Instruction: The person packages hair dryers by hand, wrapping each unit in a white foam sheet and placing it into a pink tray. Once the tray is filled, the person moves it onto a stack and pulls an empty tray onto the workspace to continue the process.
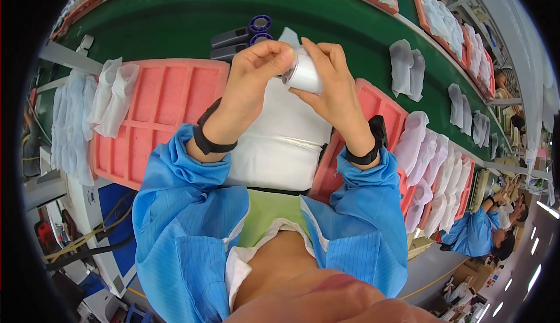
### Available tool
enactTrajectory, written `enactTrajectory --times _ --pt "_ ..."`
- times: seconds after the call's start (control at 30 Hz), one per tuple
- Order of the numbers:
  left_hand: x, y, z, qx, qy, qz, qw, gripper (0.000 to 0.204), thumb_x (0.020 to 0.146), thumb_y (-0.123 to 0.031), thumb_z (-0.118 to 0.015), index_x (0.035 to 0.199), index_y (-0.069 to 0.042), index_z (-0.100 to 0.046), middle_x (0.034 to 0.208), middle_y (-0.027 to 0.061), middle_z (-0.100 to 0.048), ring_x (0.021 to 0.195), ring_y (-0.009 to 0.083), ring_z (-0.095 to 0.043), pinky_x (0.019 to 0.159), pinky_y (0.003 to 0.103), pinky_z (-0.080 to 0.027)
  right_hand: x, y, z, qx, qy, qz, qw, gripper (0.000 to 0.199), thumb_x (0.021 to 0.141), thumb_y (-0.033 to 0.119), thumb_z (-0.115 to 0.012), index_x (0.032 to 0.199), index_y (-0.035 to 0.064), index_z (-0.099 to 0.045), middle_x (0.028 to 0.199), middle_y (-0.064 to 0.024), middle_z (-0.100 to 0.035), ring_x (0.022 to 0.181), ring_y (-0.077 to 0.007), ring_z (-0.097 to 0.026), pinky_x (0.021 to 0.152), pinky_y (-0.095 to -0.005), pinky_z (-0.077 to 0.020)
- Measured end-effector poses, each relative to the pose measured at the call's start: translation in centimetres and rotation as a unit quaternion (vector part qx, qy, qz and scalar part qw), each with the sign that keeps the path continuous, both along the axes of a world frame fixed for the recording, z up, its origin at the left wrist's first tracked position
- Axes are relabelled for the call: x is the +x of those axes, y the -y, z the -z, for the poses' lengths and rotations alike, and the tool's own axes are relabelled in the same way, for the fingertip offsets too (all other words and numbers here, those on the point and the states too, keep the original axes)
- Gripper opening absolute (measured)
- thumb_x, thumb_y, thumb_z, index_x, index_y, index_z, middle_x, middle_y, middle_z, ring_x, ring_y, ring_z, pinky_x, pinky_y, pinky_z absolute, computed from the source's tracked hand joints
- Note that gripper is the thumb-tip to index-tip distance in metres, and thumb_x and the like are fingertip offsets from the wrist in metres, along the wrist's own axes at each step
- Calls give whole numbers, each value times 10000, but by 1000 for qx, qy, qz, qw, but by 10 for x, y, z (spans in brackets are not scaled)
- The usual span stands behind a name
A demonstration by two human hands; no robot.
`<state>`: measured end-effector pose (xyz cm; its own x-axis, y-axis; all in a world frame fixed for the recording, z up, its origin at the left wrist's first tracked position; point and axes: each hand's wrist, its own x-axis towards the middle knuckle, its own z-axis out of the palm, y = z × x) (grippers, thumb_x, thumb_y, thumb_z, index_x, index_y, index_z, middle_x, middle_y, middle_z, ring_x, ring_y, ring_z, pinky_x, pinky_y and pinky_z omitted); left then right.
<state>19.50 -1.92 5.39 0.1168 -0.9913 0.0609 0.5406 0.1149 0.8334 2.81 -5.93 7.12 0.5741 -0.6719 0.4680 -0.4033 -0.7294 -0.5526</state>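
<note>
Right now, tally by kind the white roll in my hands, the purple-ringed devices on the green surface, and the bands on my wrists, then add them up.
White roll: 1
Purple-ringed dark gray devices: 2
Black wristbands: 2
Total: 5

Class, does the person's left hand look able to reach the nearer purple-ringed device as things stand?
Probably yes: the device lies on the belt close to the left hand, nothing visible between. That hand is busy at the roll, though, and would likely need freeing first.
</note>
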Motion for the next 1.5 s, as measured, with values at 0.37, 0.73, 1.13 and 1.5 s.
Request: enactTrajectory --times 0.37,0.73,1.13,1.5 --pt "-43 -25 9 -320 480 -142 804 257 681 -39 -730 925 -94 -674 817 58 -609 796 253 -564 621 352 -461 -7 11 5 -92 57 159 981 685 650 79 -806 1255 -13 -499 1081 -151 -504 961 -308 -559 783 -368 -489" --pt "3 1 -12 -194 309 -30 931 506 711 -75 -766 1180 -89 -576 1136 89 -525 895 227 -585 766 321 -494 -6 1 -3 114 211 -46 970 602 704 120 -793 1226 5 -516 1159 -93 -544 1060 -236 -561 834 -316 -481" --pt "-9 2 -8 -215 334 -283 873 305 705 -79 -784 981 -78 -654 1163 77 -514 1022 195 -526 871 303 -451 -6 8 26 -20 -58 149 987 378 746 100 -730 1097 32 -604 953 -186 -639 835 -259 -665 683 -315 -496" --pt "22 21 -5 -183 366 -277 869 145 687 -70 -783 786 -55 -678 1075 86 -567 910 204 -566 733 288 -475 -26 11 15 212 48 -47 975 342 776 107 -712 1074 8 -575 916 -167 -635 759 -252 -632 679 -321 -484"
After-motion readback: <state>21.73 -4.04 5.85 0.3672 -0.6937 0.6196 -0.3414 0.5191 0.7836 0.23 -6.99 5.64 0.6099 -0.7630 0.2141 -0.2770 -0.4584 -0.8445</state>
